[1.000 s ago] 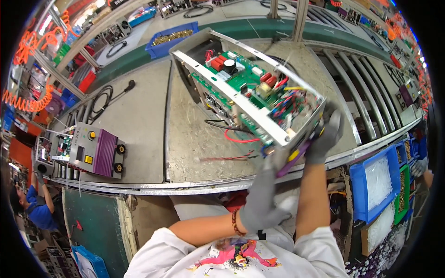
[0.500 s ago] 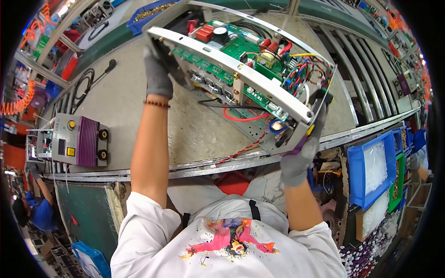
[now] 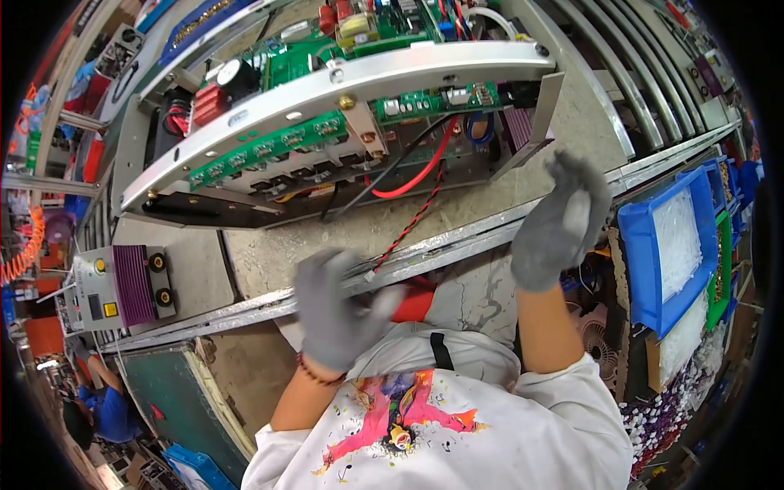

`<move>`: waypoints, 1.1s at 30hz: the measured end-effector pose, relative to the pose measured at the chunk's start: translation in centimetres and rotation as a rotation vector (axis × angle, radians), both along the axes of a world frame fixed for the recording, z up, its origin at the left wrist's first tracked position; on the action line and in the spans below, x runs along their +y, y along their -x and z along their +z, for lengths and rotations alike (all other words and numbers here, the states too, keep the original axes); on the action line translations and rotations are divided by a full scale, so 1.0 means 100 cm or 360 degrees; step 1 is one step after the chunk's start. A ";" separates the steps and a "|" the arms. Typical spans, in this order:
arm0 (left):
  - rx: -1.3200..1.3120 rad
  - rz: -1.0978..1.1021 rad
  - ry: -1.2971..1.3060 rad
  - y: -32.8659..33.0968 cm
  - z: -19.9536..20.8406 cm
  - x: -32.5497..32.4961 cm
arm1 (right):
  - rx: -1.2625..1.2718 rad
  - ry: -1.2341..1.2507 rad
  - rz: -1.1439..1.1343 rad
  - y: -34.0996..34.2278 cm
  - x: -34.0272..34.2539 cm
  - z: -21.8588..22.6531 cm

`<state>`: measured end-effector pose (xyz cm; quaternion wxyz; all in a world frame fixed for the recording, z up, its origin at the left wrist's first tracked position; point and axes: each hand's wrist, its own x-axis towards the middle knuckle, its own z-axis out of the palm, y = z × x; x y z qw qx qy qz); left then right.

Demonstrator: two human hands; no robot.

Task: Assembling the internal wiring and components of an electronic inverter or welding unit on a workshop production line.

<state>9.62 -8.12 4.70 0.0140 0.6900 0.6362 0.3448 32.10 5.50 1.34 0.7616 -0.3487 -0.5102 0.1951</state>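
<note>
An opened electrical machine unit point(image 3: 441, 59) stands on the workbench, its pale metal rails framing a green circuit board point(image 3: 286, 143) with wires and parts. A loose red cable point(image 3: 425, 175) bends out of its near side, and a red-and-black twisted wire pair point(image 3: 412, 219) runs down to the bench edge. Gloved in grey, my left hand point(image 3: 333, 314) hovers before the bench edge, thumb apart from the fingers, slightly blurred and empty. My right hand point(image 3: 562, 229), also in a grey glove, is raised near the unit's right end without touching it; its fingers are loosely bent, with nothing held.
To the left sits a purple-and-grey boxed machine point(image 3: 135, 286). Metal rollers point(image 3: 633, 69) run off at the far right. Blue bins point(image 3: 665, 253) with white contents stand right of the bench. Another person in blue point(image 3: 114, 412) works at the lower left.
Both hands have let go of the unit and drawn back toward me. The unit has turned, with its near side now facing me, and sits further left.
</note>
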 end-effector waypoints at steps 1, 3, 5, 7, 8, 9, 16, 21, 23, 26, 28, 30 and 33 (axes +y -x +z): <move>0.0229 -0.0063 0.0306 -0.009 -0.010 0.004 | -0.0209 -0.0127 0.0040 0.000 -0.014 -0.001; 0.0426 -0.0023 0.0580 -0.011 -0.024 0.011 | -0.0544 0.0043 0.0276 0.000 -0.039 0.002; 0.0554 -0.0118 0.0676 -0.007 -0.031 0.013 | -0.0879 0.0058 0.0557 0.006 -0.048 0.004; 0.0438 -0.0324 0.0635 -0.001 -0.023 0.011 | -0.1159 -0.0067 0.0774 0.015 -0.049 0.004; 0.0354 -0.0391 0.0654 0.000 -0.014 0.007 | -0.1322 -0.0134 0.0850 0.019 -0.049 0.004; 0.0269 -0.0457 0.0677 -0.001 -0.003 0.003 | -0.1569 -0.0120 0.1010 0.022 -0.050 0.005; -0.1345 -0.0246 0.0681 -0.018 0.061 -0.020 | -0.1328 -0.0349 0.1137 0.015 -0.067 0.039; -0.1422 -0.0411 0.0240 -0.022 0.046 0.000 | -0.0799 -0.0080 0.1037 0.018 -0.056 0.059; -0.1698 -0.0517 0.0345 -0.024 0.048 0.008 | -0.0747 -0.0096 0.0992 0.018 -0.055 0.066; -0.1929 -0.0438 0.0422 -0.031 0.058 0.016 | -0.0814 -0.0070 0.0978 0.013 -0.054 0.073; -0.2112 -0.0278 0.0554 -0.036 0.064 0.019 | -0.0807 -0.0032 0.0952 0.012 -0.053 0.075; -0.1807 -0.0300 0.0499 -0.038 0.068 0.022 | -0.0825 0.0027 0.0891 0.014 -0.053 0.076; -0.1070 -0.0486 -0.0251 -0.036 0.065 0.030 | -0.0432 0.0228 0.1078 0.026 -0.056 0.078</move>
